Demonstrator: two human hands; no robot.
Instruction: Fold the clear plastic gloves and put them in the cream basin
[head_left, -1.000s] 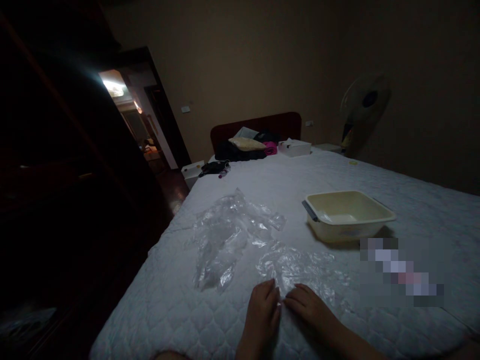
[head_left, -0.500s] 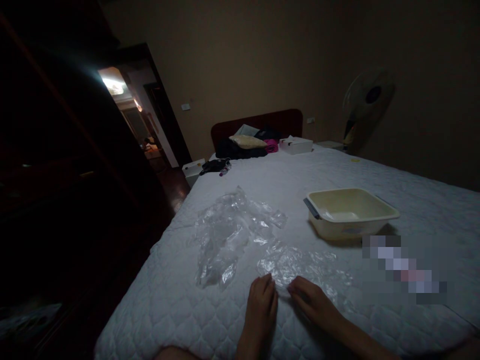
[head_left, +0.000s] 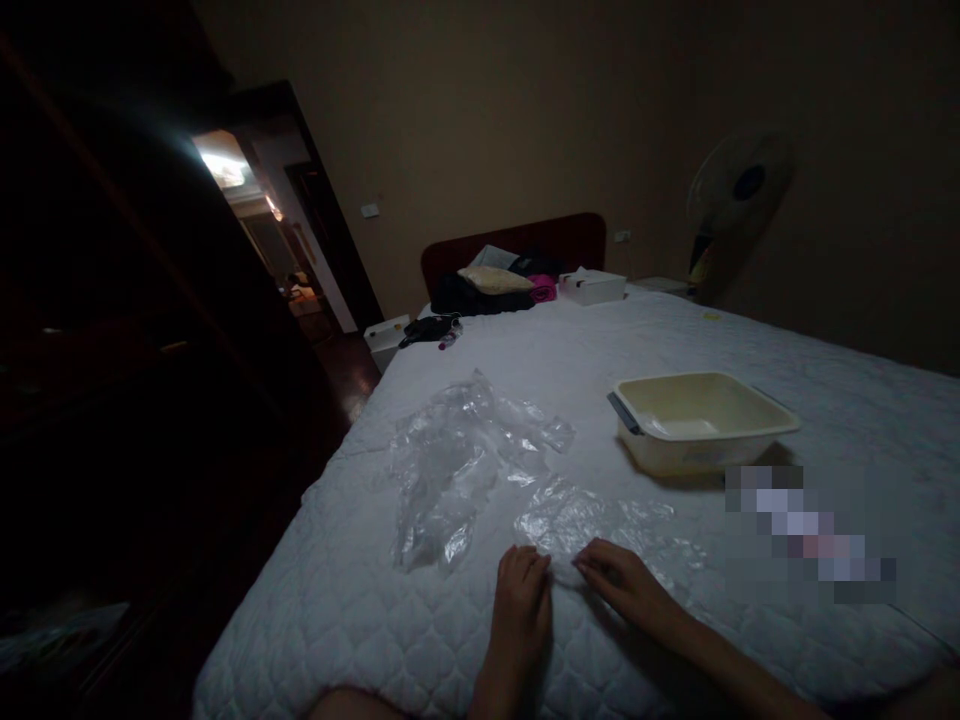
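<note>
"How is the grip in the left hand (head_left: 521, 590) and the right hand (head_left: 630, 590)?"

"Narrow in both; the fingertips pinch the edge of a near plastic sheet (head_left: 585, 515), clear and crinkled, on the bed (head_left: 315, 620) just ahead of the hands."

"And the counts?"

"Two hands; two clear sheets, as far as shows, the far plastic sheet (head_left: 442, 470) lying crumpled to the left, whether touching the near one I cannot tell; one cream tub (head_left: 675, 457); one pixelated item (head_left: 810, 535) beside it."

"What differs from a second ago?"

"The hands sit wider apart, with a strip of plastic between them; the tub and far sheet stay put."

"Room?"

"Plain quilting runs from the left hand to the bed's left edge; on the right, the pixelated item lies well apart from the right hand."
</note>
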